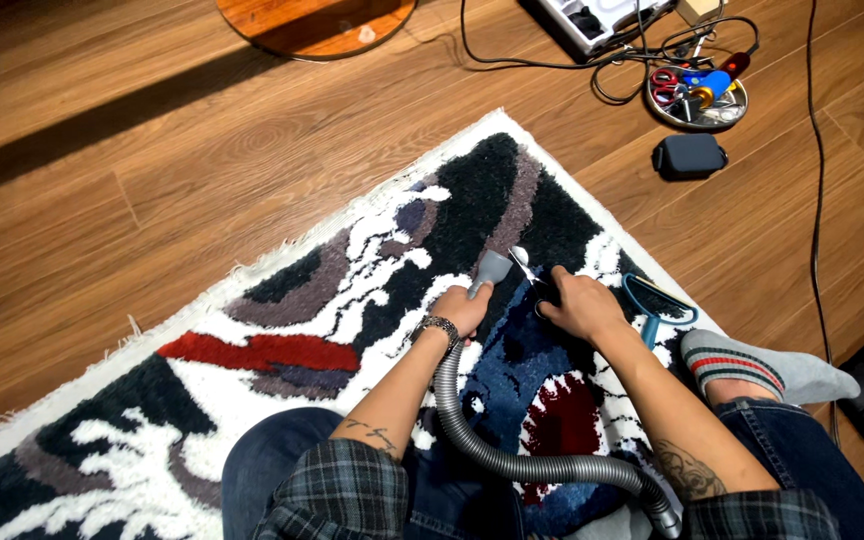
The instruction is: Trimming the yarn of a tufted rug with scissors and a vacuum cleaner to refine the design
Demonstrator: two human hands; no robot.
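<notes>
The shaggy, multicoloured tufted rug (282, 330) ends in a white fringed edge against bare wooden floor (152, 150). The left hand (462, 310) grips a grey ribbed vacuum hose (492, 440) mid-rug; the right hand (580, 303) closes on small scissors (524, 262) just beside its nozzle

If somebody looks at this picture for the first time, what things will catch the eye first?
First the bright tufted rug on the wooden floor. At its middle, the left hand holds a grey vacuum hose with its nozzle on the pile, while the right hand works scissors beside it. A round tray of tools sits at the top right.
</notes>
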